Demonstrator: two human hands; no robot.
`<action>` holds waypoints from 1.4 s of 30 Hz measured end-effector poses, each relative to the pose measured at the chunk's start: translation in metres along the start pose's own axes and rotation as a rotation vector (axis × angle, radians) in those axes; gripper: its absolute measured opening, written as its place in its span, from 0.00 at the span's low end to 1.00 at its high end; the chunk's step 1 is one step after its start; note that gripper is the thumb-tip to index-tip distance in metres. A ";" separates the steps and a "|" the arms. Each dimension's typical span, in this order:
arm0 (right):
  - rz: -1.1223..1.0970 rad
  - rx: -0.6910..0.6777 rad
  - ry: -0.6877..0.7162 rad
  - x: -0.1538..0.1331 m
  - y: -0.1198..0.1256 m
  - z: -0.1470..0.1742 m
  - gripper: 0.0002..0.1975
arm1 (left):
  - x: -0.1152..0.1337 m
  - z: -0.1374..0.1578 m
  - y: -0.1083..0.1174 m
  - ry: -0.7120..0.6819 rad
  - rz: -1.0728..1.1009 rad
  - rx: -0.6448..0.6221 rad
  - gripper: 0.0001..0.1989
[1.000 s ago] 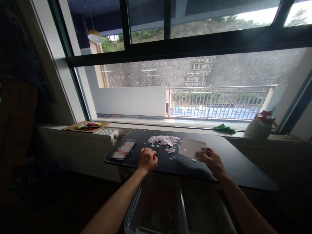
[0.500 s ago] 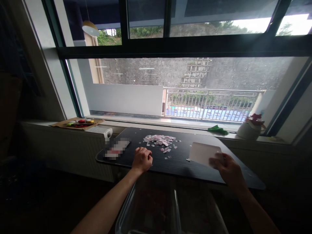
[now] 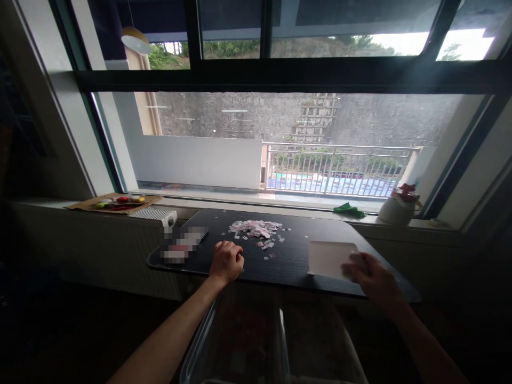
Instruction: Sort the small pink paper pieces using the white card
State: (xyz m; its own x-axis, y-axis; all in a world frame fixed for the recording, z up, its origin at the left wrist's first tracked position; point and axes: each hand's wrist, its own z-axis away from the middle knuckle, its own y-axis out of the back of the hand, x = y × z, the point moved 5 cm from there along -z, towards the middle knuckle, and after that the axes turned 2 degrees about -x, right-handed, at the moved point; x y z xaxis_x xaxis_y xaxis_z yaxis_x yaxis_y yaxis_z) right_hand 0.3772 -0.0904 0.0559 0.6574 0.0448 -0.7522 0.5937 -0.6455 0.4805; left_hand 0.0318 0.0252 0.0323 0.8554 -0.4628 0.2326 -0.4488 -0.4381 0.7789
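Note:
My right hand (image 3: pixel 370 274), a little blurred, grips the right end of a flat white rectangular card or thin sheet (image 3: pixel 328 258). The sheet is tilted up over the right part of the black table (image 3: pixel 276 282), its lower edge close to the table's front edge. A tiny pale scrap lies at its lower left corner. Near the front edge my left hand (image 3: pixel 226 261) is closed in a fist, and whatever is inside it, if anything, is hidden. Beyond it is a pile of small pinkish-white paper-like pieces (image 3: pixel 256 228), with several loose ones scattered around.
Below the table's front edge stands a clear plastic bin (image 3: pixel 200 341), its inside dim. A blurred-out flat object (image 3: pixel 184 245) lies on the table's left. On the sill are a green cloth (image 3: pixel 349 210), a white pot (image 3: pixel 397 210) and a board (image 3: pixel 86 204) with colourful items.
The white sheet has moved down toward the table's front edge with my right hand. My left hand stays in place on the table. The whole view has shifted slightly.

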 end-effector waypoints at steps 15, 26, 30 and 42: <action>-0.267 0.000 -0.255 0.025 0.008 0.004 0.16 | 0.001 0.000 0.001 -0.024 -0.017 0.008 0.10; -0.280 0.003 -0.180 0.007 0.006 0.006 0.15 | -0.002 -0.002 0.010 0.003 0.047 0.004 0.10; -0.306 -0.010 -0.205 0.004 0.011 0.011 0.14 | 0.038 -0.008 0.017 -0.185 0.044 -0.054 0.12; -0.192 -0.121 -0.199 0.008 0.003 0.018 0.14 | 0.142 -0.014 -0.025 -0.520 0.173 -0.372 0.15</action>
State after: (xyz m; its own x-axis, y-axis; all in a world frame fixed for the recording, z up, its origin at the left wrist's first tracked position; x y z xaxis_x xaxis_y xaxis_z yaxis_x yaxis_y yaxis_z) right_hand 0.3760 -0.1060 0.0428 0.4311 -0.0013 -0.9023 0.7568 -0.5439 0.3624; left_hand 0.1686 -0.0190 0.0538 0.5007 -0.8552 0.1337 -0.3700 -0.0718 0.9263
